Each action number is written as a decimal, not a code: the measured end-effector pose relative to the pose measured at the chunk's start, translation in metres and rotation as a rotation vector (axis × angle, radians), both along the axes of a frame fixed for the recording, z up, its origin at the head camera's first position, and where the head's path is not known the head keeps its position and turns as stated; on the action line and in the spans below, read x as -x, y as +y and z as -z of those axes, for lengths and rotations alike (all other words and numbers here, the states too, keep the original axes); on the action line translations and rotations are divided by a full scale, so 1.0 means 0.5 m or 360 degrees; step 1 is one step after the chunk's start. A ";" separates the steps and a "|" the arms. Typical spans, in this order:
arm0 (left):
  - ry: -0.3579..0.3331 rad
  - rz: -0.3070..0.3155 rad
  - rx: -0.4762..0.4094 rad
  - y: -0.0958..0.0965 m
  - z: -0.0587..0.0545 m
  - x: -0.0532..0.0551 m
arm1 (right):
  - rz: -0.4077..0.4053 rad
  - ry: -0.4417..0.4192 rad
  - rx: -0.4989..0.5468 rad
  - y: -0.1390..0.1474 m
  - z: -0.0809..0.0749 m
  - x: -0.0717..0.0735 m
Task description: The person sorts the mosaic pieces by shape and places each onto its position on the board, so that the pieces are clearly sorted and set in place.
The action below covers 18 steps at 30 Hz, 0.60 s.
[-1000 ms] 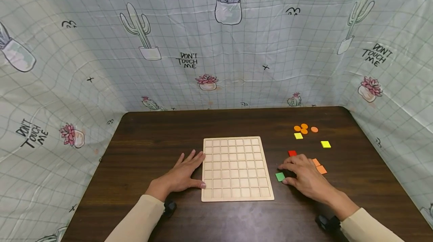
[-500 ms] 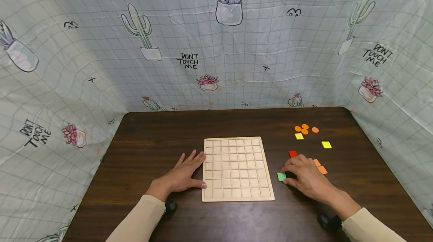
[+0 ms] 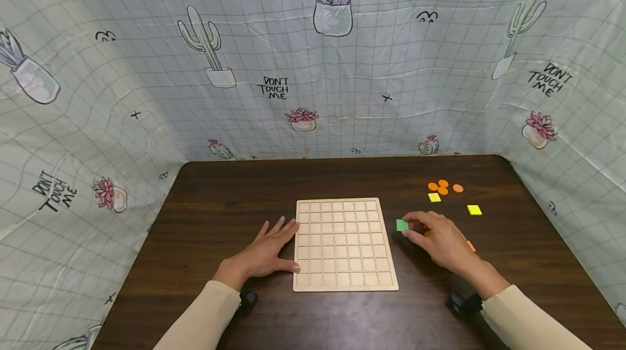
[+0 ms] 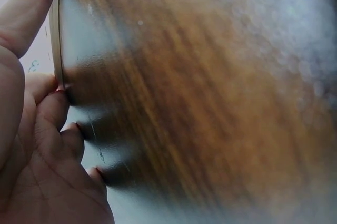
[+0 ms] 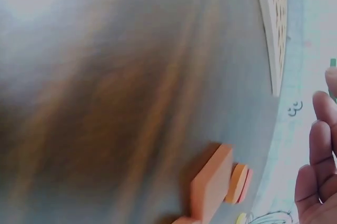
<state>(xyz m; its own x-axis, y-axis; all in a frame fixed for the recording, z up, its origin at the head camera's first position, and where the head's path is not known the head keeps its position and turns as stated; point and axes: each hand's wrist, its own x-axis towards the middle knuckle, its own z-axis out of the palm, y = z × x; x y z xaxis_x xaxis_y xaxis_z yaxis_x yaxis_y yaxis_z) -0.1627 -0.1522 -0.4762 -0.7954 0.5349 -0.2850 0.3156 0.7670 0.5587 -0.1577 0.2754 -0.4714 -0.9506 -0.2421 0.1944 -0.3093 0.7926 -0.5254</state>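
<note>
My right hand [image 3: 437, 237] pinches a green square tile [image 3: 402, 225] between thumb and fingertips, just off the right edge of the wooden grid board [image 3: 344, 244]. In the right wrist view only the fingers [image 5: 321, 142] and a sliver of green show at the right edge. My left hand [image 3: 261, 252] lies with spread, straight fingers on the board's left edge, thumb on its lower left border. The left wrist view shows that hand [image 4: 47, 155] against the board's thin side. Partly hidden under my right hand are a red tile [image 3: 425, 226] and an orange tile [image 3: 471, 245].
Beyond my right hand lie several orange round discs [image 3: 443, 183], a yellow tile [image 3: 434, 197] and another yellow tile [image 3: 474, 210]. The dark wooden table [image 3: 220, 192] is enclosed by a patterned curtain [image 3: 342, 94] at the back and sides.
My right hand has closed on the green tile, picked it up and carried it away from me, beside the board's right edge. The left hand has stayed put.
</note>
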 end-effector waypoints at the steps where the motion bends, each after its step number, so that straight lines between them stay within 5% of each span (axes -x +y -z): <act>1: 0.0002 -0.0001 -0.0005 0.000 0.001 0.000 | 0.0008 0.0004 0.0018 -0.004 -0.001 0.004; 18: -0.0002 -0.0015 -0.0016 0.002 0.001 0.002 | -0.0025 -0.0110 0.0203 -0.057 -0.003 0.049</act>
<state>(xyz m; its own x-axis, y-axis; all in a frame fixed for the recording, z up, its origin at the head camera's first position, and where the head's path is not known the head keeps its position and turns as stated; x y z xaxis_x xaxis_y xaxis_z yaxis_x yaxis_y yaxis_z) -0.1638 -0.1512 -0.4765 -0.8000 0.5303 -0.2807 0.3078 0.7644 0.5666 -0.1824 0.2468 -0.4701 -0.9591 -0.2345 0.1585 -0.2806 0.7135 -0.6420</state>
